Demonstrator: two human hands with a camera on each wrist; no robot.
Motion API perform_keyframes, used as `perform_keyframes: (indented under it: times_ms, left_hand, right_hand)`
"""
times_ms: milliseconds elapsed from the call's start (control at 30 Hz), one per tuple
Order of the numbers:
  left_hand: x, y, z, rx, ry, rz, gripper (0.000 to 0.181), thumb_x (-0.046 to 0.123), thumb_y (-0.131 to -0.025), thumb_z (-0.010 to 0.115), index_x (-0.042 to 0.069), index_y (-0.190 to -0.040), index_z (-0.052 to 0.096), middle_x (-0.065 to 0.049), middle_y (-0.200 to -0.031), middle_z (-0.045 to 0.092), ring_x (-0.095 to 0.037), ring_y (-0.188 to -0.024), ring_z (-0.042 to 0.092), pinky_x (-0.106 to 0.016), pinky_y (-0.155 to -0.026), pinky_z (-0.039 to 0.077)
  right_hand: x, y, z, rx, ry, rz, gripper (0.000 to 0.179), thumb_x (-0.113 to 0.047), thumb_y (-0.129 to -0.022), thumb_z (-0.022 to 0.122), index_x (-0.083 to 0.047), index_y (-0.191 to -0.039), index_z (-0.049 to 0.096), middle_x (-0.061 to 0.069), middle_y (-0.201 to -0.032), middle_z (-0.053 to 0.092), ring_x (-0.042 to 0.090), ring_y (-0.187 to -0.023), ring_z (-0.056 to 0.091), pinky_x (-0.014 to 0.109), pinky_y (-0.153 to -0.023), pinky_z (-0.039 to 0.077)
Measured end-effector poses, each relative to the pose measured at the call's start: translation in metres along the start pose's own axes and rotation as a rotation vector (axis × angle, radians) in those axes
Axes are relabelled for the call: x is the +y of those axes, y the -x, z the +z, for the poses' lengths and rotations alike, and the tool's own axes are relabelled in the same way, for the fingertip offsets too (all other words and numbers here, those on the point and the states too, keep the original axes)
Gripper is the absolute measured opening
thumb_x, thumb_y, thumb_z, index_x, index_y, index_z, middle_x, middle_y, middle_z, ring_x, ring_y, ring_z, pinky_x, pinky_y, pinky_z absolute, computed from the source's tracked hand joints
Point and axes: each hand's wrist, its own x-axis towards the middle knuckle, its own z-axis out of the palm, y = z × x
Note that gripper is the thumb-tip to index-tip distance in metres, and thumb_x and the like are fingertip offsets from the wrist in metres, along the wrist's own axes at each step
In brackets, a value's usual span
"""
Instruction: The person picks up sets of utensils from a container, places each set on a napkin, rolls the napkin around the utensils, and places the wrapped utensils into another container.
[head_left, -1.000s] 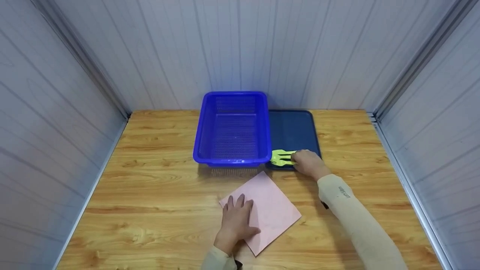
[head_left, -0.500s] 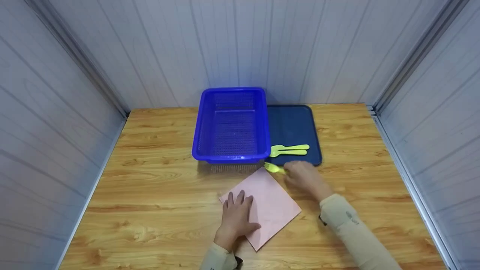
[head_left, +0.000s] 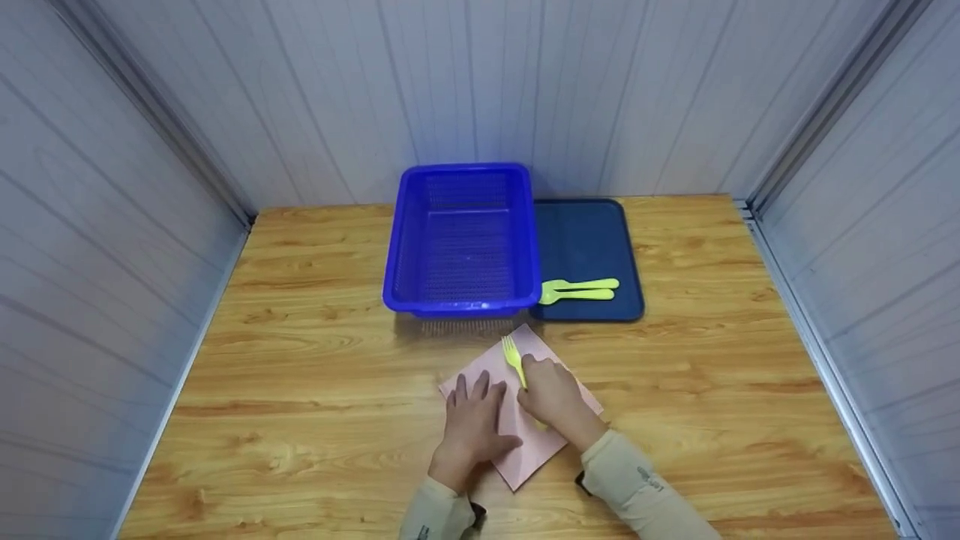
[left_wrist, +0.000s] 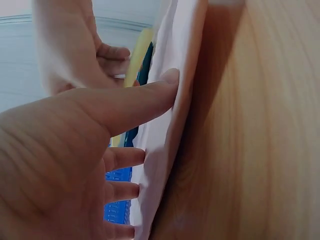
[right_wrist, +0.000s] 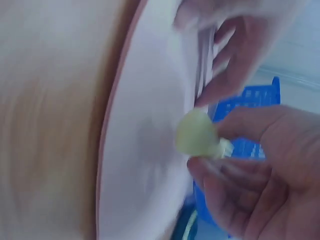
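our left hand [head_left: 472, 427] lay with fingers spread on the napkin [head_left: 529, 454], seemingly to hold it steady, while our right hand [head_left: 555, 394] pinched the fork [head_left: 513, 356] by its handle between thumb and curled fingers, tines bare and pointing away, over the napkin; touching or not, we couldn't tell. the other cutlery [head_left: 586, 295] lay together on the tray [head_left: 585, 240] beside the basket [head_left: 465, 307], perhaps for easy reach.

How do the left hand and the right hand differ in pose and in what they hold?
The left hand has its fingers spread on the folded pink square, while the right hand has its fingers curled. The left hand holds no utensil; the right hand grips the yellow fork. Both emerge from beige sleeves.
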Motion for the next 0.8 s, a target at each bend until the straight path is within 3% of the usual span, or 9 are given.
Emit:
perform_keyframes:
  times_ms: [167, 300, 467, 600, 800]
  left_hand:
    - [0.001, -0.001, -0.001, 0.016, -0.014, 0.012, 0.093, 0.055, -0.066, 0.082, 0.010, -0.141, 0.048, -0.020, -0.148, 0.038, -0.057, -0.133, 0.024, -0.067, -0.102, 0.026]
    - [0.000, -0.001, -0.002, 0.033, -0.021, 0.018, 0.103, 0.056, -0.065, 0.082, 0.006, -0.145, 0.041, -0.020, -0.147, 0.039, -0.056, -0.132, 0.026, -0.068, -0.100, 0.028]
    - [-0.001, 0.001, 0.001, 0.070, 0.000, 0.029, 0.110, 0.054, -0.065, 0.082, 0.002, -0.148, 0.033, -0.020, -0.145, 0.040, -0.056, -0.132, 0.026, -0.068, -0.099, 0.029]
    - [-0.002, 0.002, 0.003, 0.098, 0.022, 0.036, 0.107, 0.053, -0.066, 0.082, -0.001, -0.146, 0.034, -0.020, -0.145, 0.041, -0.056, -0.132, 0.027, -0.068, -0.099, 0.029]
    - [-0.002, 0.001, 0.003, 0.102, -0.012, 0.042, 0.098, 0.055, -0.066, 0.079, 0.001, -0.140, 0.043, -0.020, -0.143, 0.042, -0.055, -0.131, 0.028, -0.067, -0.099, 0.029]
  right_hand:
    - [-0.016, -0.006, 0.005, 0.031, -0.048, 0.149, 0.033, -0.012, -0.076, 0.076, 0.002, -0.100, 0.060, 0.020, -0.075, 0.065, 0.037, -0.071, 0.067, 0.048, -0.058, 0.053]
    - [-0.025, -0.011, 0.008, 0.030, -0.074, 0.206, 0.030, -0.015, -0.078, 0.076, 0.001, -0.100, 0.063, 0.018, -0.077, 0.065, 0.036, -0.073, 0.067, 0.047, -0.059, 0.054]
    - [-0.034, -0.015, 0.016, 0.034, -0.099, 0.213, 0.020, -0.020, -0.081, 0.073, -0.002, -0.086, 0.064, 0.015, -0.073, 0.064, 0.034, -0.069, 0.066, 0.045, -0.057, 0.054]
    - [-0.037, -0.016, 0.021, 0.048, -0.121, 0.207, 0.019, -0.021, -0.084, 0.069, -0.004, -0.078, 0.063, 0.013, -0.069, 0.063, 0.033, -0.066, 0.066, 0.045, -0.054, 0.053]
    - [-0.036, -0.015, 0.026, 0.048, -0.139, 0.213, 0.015, -0.017, -0.083, 0.069, -0.003, -0.081, 0.064, 0.014, -0.070, 0.064, 0.034, -0.066, 0.066, 0.045, -0.054, 0.053]
